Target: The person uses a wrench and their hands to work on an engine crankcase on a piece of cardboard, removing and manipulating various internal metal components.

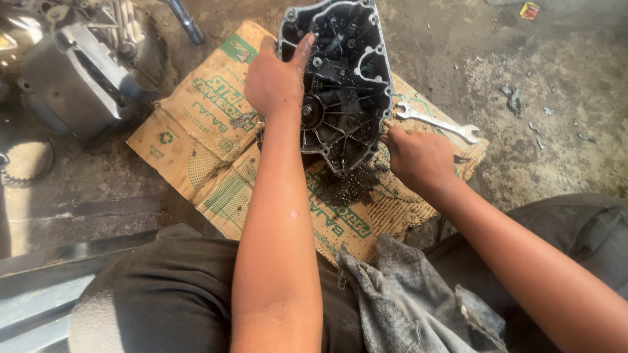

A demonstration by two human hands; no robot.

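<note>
— Gripping the upper left rim of the engine cover [347, 78], the left hand [275, 82] has its thumb hooked over the edge into the oily inside and its fingers wrapped behind.

— And the other one?

— The right hand [418, 157] is at the lower right edge of the same cover, fingers curled in against the rim; it touches the casting there, though whether it truly clamps it or only steadies it cannot be told from this angle.

— Where does the cover sit?

— It stands tilted on a flattened cardboard sheet [196, 137] spread on the floor [549, 78], open side toward the camera, ribs and bores all black with oil (a dark wet patch spreads on the cardboard just under its lower tip).

— Anything close to the hands?

— A silver open-ended spanner [435, 122] lies on the cardboard just beside the right hand, one end almost against the cover's right edge. A small metal piece [245, 119] sits on the cardboard just below the left wrist.

— Farther out?

— A grey engine block [85, 65] rests on the floor beyond the left corner of the cardboard, with a toothed ring [26, 163] lying below it. A dirty grey rag [405, 301] is draped over the person's lap, between the two forearms. Small bits of debris are scattered over the concrete to the right.
</note>
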